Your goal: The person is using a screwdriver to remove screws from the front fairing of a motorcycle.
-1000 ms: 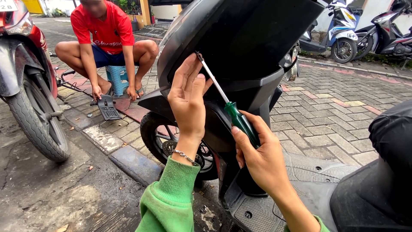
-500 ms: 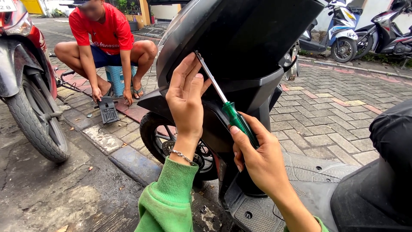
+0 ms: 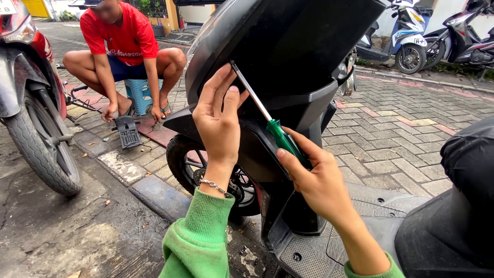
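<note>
1. This was an open-air roadside repair spot, set on a brick-paved street (image 3: pixel 391 128) beside a kerb (image 3: pixel 154 193).
2. A black scooter (image 3: pixel 288 67) stood with its front panel under a green-handled screwdriver (image 3: pixel 272 128).
3. A person in a red shirt (image 3: pixel 121 36) squatted over a loose scooter part (image 3: pixel 127 132).
4. More scooters (image 3: pixel 411 31) were parked behind.
</note>
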